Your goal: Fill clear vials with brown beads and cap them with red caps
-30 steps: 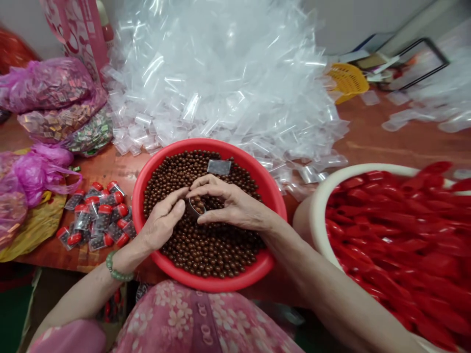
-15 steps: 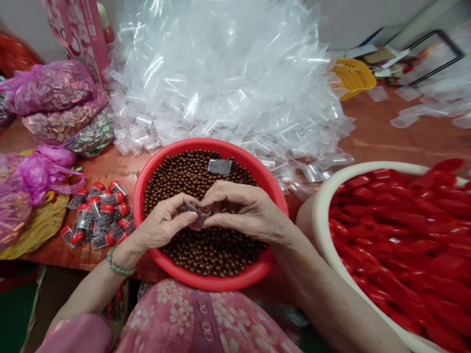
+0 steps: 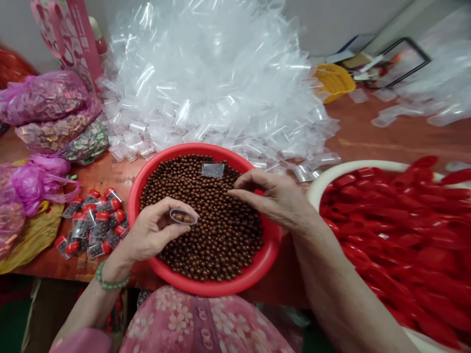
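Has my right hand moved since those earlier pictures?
Yes. Against the red basin, your right hand has moved rightward, away from the middle, toward the basin's right rim.

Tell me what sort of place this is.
Likely a small packing workshop: a heap of clear containers, a red basin of brown balls, and filled, red-capped containers on the table.

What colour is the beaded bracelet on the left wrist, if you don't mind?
The bracelet is pale green, seen best in the head view.
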The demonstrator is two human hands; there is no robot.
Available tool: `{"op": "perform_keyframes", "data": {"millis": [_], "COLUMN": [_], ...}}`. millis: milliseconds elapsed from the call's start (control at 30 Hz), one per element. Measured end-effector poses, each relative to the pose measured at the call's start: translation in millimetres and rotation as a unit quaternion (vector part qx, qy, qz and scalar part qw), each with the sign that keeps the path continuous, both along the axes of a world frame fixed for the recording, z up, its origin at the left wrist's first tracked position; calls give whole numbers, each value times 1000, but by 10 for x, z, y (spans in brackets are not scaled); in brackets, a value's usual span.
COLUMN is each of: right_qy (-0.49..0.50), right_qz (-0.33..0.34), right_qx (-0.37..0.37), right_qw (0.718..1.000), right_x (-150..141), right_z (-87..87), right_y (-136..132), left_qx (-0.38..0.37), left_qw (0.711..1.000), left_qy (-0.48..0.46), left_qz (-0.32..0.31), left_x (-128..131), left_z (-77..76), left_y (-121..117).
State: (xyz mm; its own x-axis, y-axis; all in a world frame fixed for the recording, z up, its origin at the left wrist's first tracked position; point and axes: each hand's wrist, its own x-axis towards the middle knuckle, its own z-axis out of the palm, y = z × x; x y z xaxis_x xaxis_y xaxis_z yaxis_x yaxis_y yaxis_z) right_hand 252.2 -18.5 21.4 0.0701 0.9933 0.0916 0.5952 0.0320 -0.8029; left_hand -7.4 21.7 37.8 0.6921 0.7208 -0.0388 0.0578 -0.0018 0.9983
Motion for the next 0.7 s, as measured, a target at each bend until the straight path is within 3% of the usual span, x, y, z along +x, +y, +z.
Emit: {"op": "perform_keyframes", "data": {"millis": [167, 233, 367, 533, 700], "right_qy": [-76, -115, -253, -369, -322], "right_qz": [-36, -85, -189, -144, -104], "right_qx": [10, 27, 4, -175, -184], "right_qw": [996, 989, 949, 901, 923], "right_x": [177, 282, 546, 712, 696], "right_z": [9, 45, 91, -45, -267], "right_y": [56, 50, 32, 57, 99], "left_qx": [16, 18, 9, 34, -23], "left_qw": [999, 999, 998, 997, 995], "left_qy": [8, 3, 18, 57, 66], "left_qz": [29, 47, 53, 39, 75], "left_x": [-5, -1, 25, 91, 159], "left_z": [23, 10, -56, -108, -138], "left_y": [59, 89, 134, 156, 193]}}
